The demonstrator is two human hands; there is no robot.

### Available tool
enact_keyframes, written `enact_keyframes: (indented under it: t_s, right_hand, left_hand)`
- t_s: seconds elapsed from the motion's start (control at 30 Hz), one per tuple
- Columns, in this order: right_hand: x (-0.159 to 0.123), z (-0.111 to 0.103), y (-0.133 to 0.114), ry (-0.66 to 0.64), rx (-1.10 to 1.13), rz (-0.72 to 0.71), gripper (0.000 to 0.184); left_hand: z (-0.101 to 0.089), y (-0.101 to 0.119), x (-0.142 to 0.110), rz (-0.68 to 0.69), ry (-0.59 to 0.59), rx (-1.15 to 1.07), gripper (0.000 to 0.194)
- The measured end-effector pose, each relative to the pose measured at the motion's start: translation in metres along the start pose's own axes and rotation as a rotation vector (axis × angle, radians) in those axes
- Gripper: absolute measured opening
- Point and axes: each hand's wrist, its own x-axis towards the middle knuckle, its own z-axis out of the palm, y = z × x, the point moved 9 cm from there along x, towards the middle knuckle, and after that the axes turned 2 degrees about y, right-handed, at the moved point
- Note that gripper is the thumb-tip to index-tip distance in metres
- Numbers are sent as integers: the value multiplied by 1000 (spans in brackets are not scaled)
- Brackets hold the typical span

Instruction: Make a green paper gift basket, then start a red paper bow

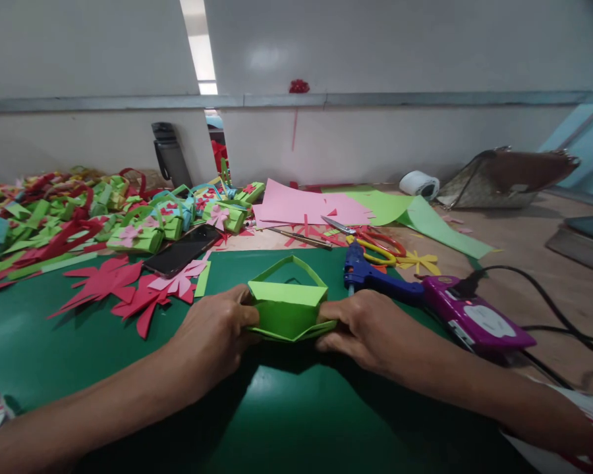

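A small light-green paper bag point(290, 294) with a strip handle is held between my two hands just above the green mat point(178, 421). Its mouth faces me, and the inside shows. My left hand point(222, 322) pinches the bag's left side. On the opposite side, my right hand point(356, 326) grips the edge, with fingers partly hidden by the paper. Beyond my right hand lies a blue glue gun point(363, 273), its nozzle side close to my knuckles. Red paper flower cut-outs point(109, 283) and a pink one point(180, 280) lie left of the bag.
Finished paper bags point(138, 234) and strips heap up at the left, by a phone point(182, 250) and a bottle point(170, 155). Pink sheets point(311, 204), scissors point(380, 247) and a pen point(301, 237) lie behind. A purple power strip point(474, 313) with cables sits right, below a handbag point(511, 178).
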Motion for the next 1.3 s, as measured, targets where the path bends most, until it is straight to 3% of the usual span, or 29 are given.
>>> enact_keyframes:
  t_s: [0.17,0.43,0.73,1.2,1.3]
  right_hand:
    - [4,2,8,17,-14,47,26]
    - [5,4,9,29,11,17,28]
    - [1,3,8,60,98,-58,27]
    - [1,-3,10,134,68,-90,22]
    - [0,-8,7,180,112,-115,28]
  left_hand:
    - [-8,3,0,76,75,-144,14]
    - [-20,4,-5,181,140,-342,14]
    - [-21,2,-6,193,206,-329,15]
    - [-35,-8,0,121,285,-529,18]
    - [-32,-12,1,98,277,-583,21]
